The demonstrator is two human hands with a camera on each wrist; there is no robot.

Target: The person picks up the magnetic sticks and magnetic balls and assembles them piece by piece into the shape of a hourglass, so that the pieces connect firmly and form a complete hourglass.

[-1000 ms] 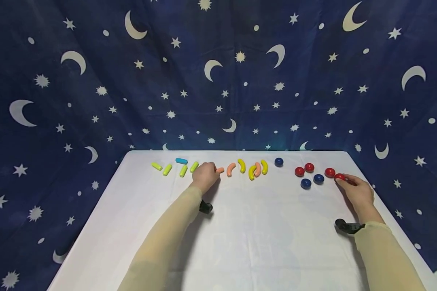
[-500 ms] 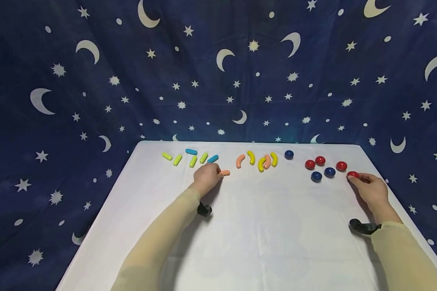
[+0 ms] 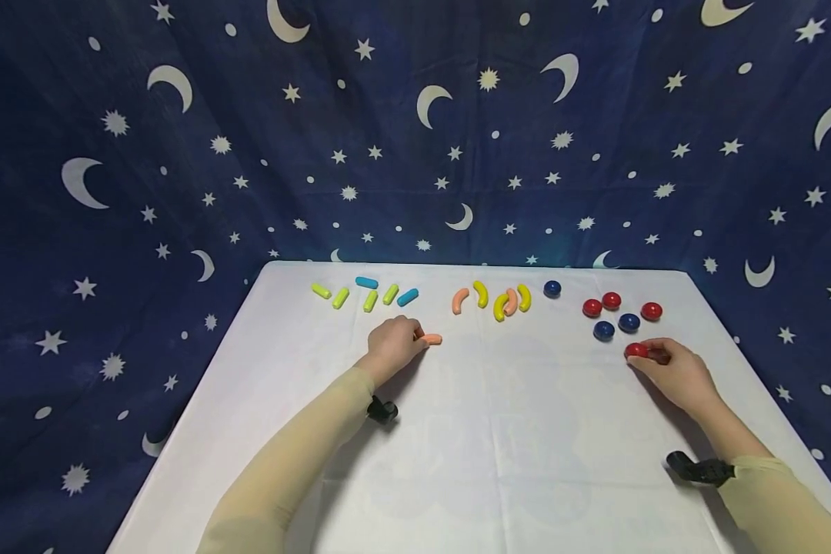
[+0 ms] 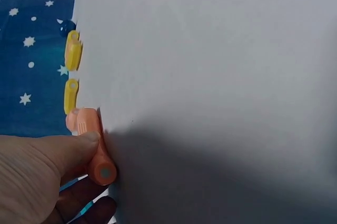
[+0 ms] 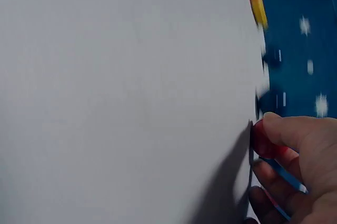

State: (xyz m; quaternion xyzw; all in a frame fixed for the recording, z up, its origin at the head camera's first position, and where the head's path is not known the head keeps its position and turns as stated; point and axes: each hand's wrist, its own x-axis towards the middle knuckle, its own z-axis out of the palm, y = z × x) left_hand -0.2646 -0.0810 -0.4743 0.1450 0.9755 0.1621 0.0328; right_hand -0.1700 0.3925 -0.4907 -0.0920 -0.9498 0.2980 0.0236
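Closest to where I stand, 2 cream sleeves reach over the white tablecloth, a black wrist mount at each cuff. Past them, the right hand pinches a glossy red ball between thumb and fingers, the other fingers loosely bent. The left hand is closed in a pinch on a salmon curved piece, thumb laid across it and 1 end sticking out. Such small things probably call for fingertips rather than a whole palm. Whether either touches the cloth, I can't tell.

Farther off, 3 more red balls and 3 navy balls lie beyond the right hand, 1 navy well apart. In the middle, 3 yellow curved pieces mingle with 2 salmon ones; beyond the left hand lie 4 lime-green sticks and 2 blue sticks. Shape, not colour, seems to explain these 3 groups. Behind everything hangs a moon-and-star curtain.
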